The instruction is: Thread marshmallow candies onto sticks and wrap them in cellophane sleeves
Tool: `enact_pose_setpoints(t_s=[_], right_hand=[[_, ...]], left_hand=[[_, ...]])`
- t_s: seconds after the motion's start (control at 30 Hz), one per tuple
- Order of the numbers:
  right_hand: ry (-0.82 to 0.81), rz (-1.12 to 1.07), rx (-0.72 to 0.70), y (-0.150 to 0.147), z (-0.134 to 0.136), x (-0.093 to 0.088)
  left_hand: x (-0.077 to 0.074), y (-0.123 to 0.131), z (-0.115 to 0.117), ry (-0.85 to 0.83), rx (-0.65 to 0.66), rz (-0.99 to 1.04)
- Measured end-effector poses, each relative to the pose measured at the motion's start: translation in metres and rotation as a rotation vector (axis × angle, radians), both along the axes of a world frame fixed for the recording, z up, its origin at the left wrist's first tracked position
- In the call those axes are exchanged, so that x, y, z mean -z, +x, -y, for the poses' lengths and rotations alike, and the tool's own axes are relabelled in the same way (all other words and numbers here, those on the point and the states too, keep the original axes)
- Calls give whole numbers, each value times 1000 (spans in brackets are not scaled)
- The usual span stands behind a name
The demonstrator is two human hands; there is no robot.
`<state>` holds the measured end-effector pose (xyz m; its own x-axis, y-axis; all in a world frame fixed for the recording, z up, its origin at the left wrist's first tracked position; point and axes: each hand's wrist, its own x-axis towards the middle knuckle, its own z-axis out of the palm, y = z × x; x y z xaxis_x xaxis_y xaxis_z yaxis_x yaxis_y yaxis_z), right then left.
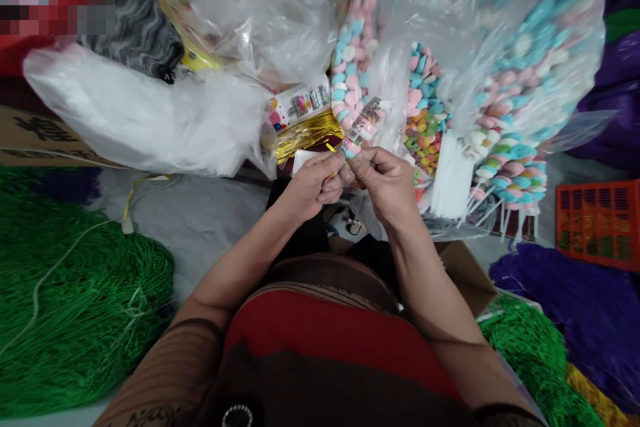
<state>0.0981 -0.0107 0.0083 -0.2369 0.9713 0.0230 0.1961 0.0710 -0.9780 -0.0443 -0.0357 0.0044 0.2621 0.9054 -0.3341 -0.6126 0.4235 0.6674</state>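
i have the left hand (321, 181) pinching a gold tie (330, 147) and the right hand (386, 180) gripping a small candy packet (367, 121) by its near end, between them; a tie bundle (311, 136) lies just beyond, probably for easy reach.

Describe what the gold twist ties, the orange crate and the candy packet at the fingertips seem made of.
Gold twist ties: likely foil or metallic film, shiny, judging by their bright glints; any wire core is hidden.
Orange crate: probably moulded plastic, given its even colour and regular slotted walls; finish seems smooth.
Candy packet: seemingly thin, clear plastic film with dark print, since pink shows through.
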Motion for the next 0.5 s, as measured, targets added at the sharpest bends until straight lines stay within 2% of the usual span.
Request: enact_pose_setpoints(t_s=[0.17,0.3,0.37,0.5], right_hand=[[-39,-66,-137,15,-5,8],[-38,-63,-274,26,-7,15],[-10,-73,-244,24,-6,18],[82,-91,22,13,-3,22]], left_hand=[[-2,-6,5,-47,279,107],[-7,-5,7,-107,399,189],[-9,-2,7,-125,383,214],[-12,5,5,-127,248,201]])
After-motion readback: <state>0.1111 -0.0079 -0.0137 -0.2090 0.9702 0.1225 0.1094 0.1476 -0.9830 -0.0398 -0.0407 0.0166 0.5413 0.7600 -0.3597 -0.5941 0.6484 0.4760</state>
